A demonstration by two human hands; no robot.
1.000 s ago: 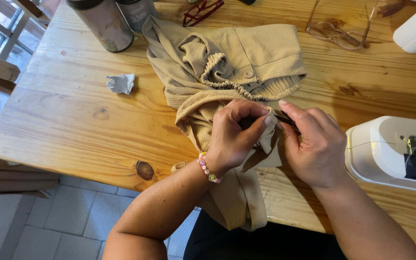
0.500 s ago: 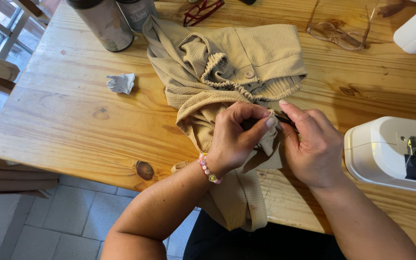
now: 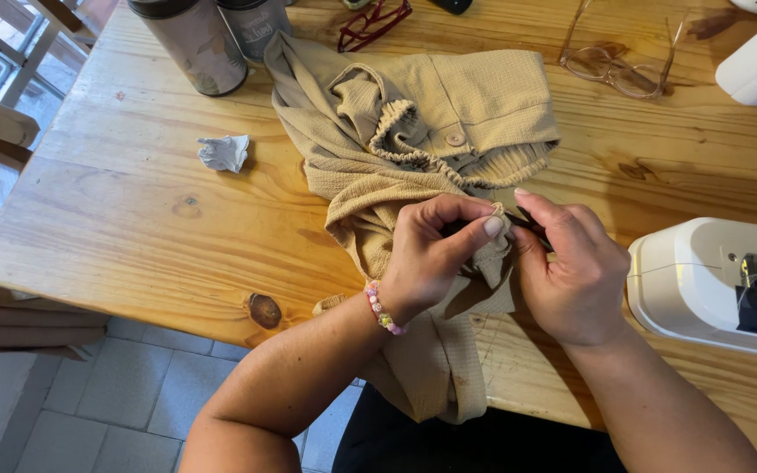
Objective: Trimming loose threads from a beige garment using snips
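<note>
A beige textured garment (image 3: 449, 131) is spread over the middle of the wooden table (image 3: 133, 228), its upper part bunched near the far edge and its lower part draped over the near edge, hanging off toward the person. An elastic gathered band and a small button are seen on the upper part.

The left hand (image 3: 435, 254) is closed on a fold of the garment at the near-middle of the table; the fabric is pinched between thumb and forefinger. A beaded bracelet (image 3: 383, 311) is worn on that wrist.

The right hand (image 3: 571, 271) is set just beside the left, fingertips almost touching it. A thin dark tool (image 3: 527, 223) is gripped between its thumb and fingers, the tip held at the pinched fold. What kind of tool it is cannot be told.

A crumpled scrap of white paper (image 3: 223, 152) is noted toward the left side of the table, well apart from the hands. Two cylindrical canisters (image 3: 194, 44) are stood at the far left corner, touching or just beside the garment's edge. Red-framed glasses (image 3: 370, 22) are laid at the far edge; clear-framed glasses (image 3: 619, 66) are laid further right along it. A white sewing machine (image 3: 711, 285) is placed at the right edge, near the right hand. Tiled floor is seen beyond the left edge.
</note>
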